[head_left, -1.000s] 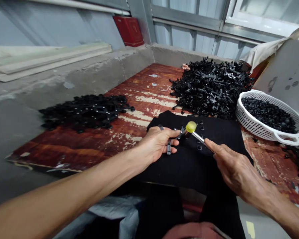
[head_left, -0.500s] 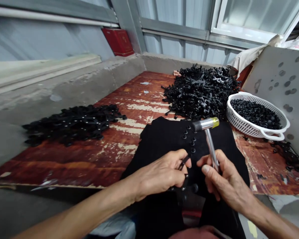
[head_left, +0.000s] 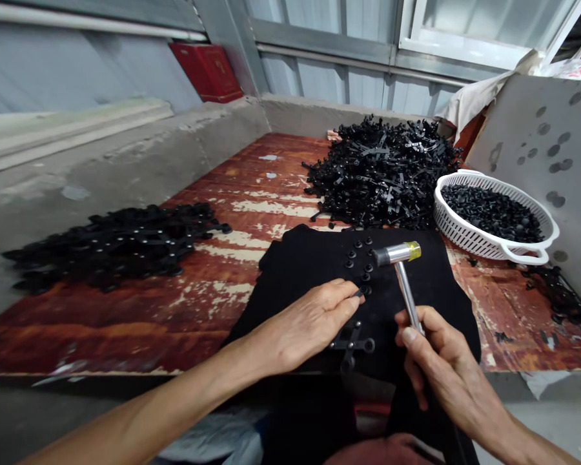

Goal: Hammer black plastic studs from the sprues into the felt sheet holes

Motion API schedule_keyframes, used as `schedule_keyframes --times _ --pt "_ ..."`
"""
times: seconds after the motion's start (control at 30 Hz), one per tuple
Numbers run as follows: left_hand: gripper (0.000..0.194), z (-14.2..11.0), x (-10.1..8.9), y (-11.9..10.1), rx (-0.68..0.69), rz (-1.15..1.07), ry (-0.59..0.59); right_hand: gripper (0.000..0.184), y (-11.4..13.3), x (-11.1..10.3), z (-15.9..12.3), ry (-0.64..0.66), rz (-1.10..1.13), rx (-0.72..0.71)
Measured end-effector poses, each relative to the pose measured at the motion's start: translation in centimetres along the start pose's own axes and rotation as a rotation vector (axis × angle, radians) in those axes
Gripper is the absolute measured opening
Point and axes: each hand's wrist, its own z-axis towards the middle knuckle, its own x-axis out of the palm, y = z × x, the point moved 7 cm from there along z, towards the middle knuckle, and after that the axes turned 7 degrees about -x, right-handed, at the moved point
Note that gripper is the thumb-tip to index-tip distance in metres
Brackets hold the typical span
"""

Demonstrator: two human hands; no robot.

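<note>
Against black cloth point(head_left: 428, 284), right hand point(head_left: 443, 358) part-hides mallet point(head_left: 397, 254).

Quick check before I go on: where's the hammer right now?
In the head view, the hammer is right of centre, gripped by the right hand, its head showing just right of the small black round parts on the black cloth.

The left forearm point(head_left: 188, 395), at eight o'clock, and the right forearm point(head_left: 518, 434), at four o'clock, are seen bare to the edge of view, as are the left hand point(head_left: 314, 320) and right hand point(head_left: 445, 365). Black legwear point(head_left: 300, 426) is worn at six o'clock, blurred by shadow; dull pinkish-red cloth point(head_left: 380, 451) is partly shown at five o'clock.
</note>
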Motion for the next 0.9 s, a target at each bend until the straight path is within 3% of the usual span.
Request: schedule_keyframes --times 0.1,0.27,0.5,0.9 --pt "0.020 0.7 -0.2 0.7 -0.028 0.046 -0.049 0.042 -0.2 -1.7 -0.8 -0.028 -0.069 0.061" --pt "0.011 1.2 -0.3 1.0 -0.024 -0.110 -0.114 0.048 -0.8 -3.3 -1.6 -0.031 -0.159 0.116" --pt "0.012 1.6 -0.4 0.9 0.037 -0.123 -0.133 0.056 -0.8 -3.3 -1.5 -0.049 -0.175 0.141" --pt "0.013 1.8 -0.7 1.4 0.065 -0.104 -0.170 0.056 -0.8 -3.4 -1.5 -0.067 -0.106 0.127"
